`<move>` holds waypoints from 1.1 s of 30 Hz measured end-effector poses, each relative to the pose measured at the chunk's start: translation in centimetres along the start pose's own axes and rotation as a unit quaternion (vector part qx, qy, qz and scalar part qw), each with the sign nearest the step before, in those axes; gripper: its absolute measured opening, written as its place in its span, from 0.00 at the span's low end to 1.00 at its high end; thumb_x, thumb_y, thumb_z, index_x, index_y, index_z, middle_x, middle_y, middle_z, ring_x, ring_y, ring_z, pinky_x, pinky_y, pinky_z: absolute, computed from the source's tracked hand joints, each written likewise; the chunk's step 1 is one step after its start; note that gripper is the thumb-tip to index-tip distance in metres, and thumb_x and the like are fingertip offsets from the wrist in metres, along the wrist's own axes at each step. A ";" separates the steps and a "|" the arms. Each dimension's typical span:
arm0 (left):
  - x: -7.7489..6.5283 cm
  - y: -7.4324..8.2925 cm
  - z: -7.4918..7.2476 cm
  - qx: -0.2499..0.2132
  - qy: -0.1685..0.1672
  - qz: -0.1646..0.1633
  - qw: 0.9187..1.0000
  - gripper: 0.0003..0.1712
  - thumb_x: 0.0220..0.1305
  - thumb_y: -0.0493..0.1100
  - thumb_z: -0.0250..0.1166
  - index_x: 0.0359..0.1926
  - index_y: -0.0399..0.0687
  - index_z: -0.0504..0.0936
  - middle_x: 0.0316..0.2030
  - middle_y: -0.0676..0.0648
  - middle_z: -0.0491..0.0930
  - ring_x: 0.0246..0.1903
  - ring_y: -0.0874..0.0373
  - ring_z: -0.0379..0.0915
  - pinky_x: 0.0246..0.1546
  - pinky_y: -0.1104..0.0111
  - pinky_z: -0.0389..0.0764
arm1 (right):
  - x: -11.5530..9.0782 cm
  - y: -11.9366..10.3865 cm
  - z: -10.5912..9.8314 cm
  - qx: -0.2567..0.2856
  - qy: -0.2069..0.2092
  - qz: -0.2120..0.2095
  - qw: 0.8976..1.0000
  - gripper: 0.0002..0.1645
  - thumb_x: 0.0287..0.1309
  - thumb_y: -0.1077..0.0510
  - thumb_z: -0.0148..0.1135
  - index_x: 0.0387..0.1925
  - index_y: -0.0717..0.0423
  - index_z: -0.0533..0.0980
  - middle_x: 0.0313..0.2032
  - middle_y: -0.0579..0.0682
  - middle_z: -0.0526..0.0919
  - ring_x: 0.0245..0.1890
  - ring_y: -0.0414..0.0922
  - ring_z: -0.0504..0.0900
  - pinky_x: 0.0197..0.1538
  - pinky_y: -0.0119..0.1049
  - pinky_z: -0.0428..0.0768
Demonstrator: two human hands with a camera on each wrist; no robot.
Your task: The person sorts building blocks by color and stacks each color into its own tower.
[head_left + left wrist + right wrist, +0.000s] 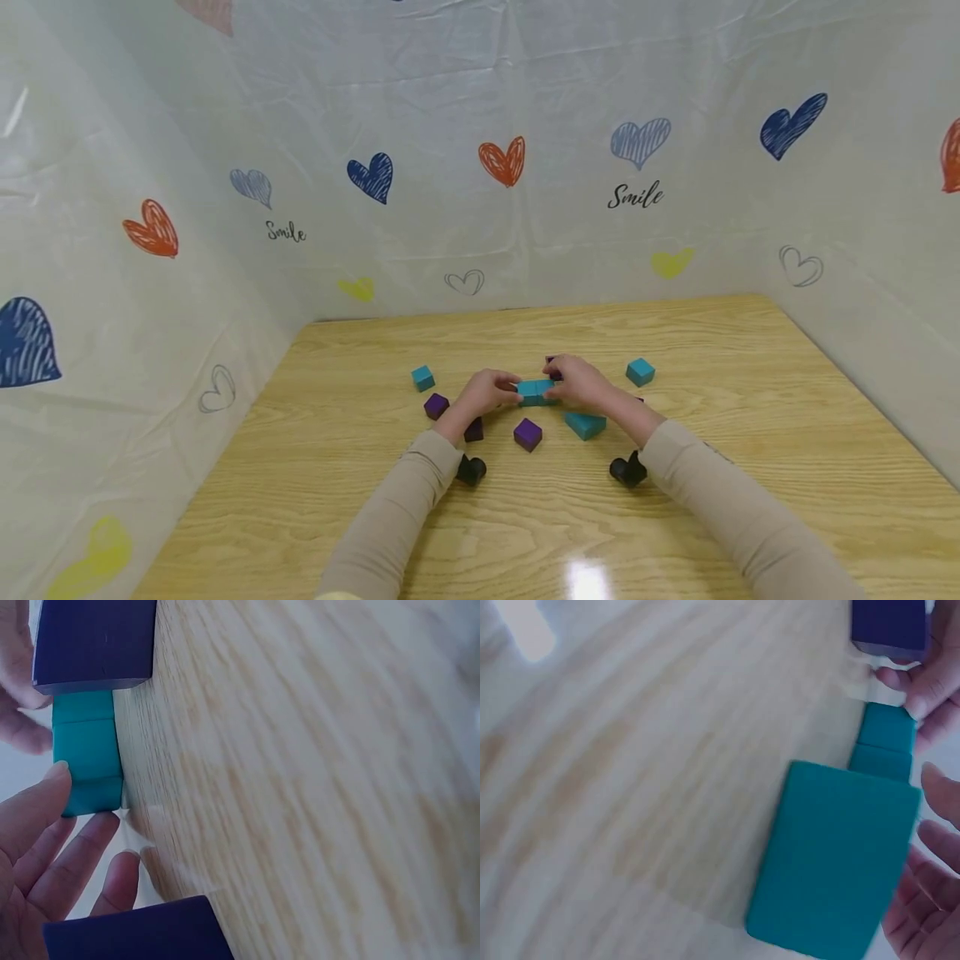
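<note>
Two small teal blocks [528, 393] sit side by side on the table between the hands. My left hand [491, 392] pinches the left end of the pair; in the left wrist view its thumb lies on the teal block [88, 754] with fingers at the end. My right hand [583, 385] holds the right block, thumb in front; a larger teal block [836, 859] hides part of this in the right wrist view. That wedge-like teal block [585, 425] lies just below the right hand. A purple block [528, 434] stands in front of the pair.
More purple blocks [437, 406] and a teal cube [423, 377] lie at left. Another teal cube [641, 372] is at right, and a purple block [552, 362] shows partly behind the right hand. A white printed curtain [435, 242] surrounds the wooden table [337, 500].
</note>
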State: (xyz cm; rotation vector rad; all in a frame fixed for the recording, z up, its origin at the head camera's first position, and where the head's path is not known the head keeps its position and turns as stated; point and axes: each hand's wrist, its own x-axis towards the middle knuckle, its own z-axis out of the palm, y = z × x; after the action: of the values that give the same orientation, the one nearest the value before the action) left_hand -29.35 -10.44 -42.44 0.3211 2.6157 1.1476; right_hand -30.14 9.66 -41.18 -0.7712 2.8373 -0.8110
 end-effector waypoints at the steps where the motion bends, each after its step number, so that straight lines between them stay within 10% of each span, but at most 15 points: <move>1: 0.0 0.0 0.0 -0.001 0.000 -0.001 1.000 0.21 0.58 0.43 0.64 0.53 0.44 0.78 0.46 0.43 0.80 0.43 0.54 0.76 0.39 0.67 0.77 | 0.0 0.1 -0.3 0.004 0.012 -0.001 1.000 0.25 0.52 0.58 0.65 0.50 0.69 0.74 0.48 0.64 0.77 0.48 0.57 0.76 0.48 0.46 0.75; 15: -0.1 -0.3 0.0 -0.011 -0.003 -0.001 1.000 0.21 0.58 0.42 0.64 0.54 0.44 0.77 0.46 0.43 0.80 0.44 0.53 0.75 0.40 0.66 0.77 | -2.3 5.6 -6.4 -0.023 0.090 0.052 0.994 0.26 0.58 0.58 0.59 0.53 0.73 0.70 0.49 0.70 0.74 0.46 0.63 0.74 0.47 0.53 0.73; 33: 0.1 -0.5 0.0 -0.008 -0.004 0.001 1.000 0.22 0.58 0.43 0.65 0.54 0.44 0.77 0.47 0.43 0.79 0.47 0.52 0.74 0.44 0.64 0.76 | -5.7 9.2 -5.9 -0.017 0.040 0.140 0.989 0.30 0.53 0.54 0.61 0.46 0.79 0.70 0.44 0.72 0.75 0.43 0.62 0.74 0.45 0.51 0.74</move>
State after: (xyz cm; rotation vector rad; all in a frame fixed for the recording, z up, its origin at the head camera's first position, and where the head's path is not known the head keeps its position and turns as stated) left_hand -29.45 -10.73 -42.83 0.3247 2.5991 1.1654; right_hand -30.56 21.91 -41.19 -0.3359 2.9417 -0.7686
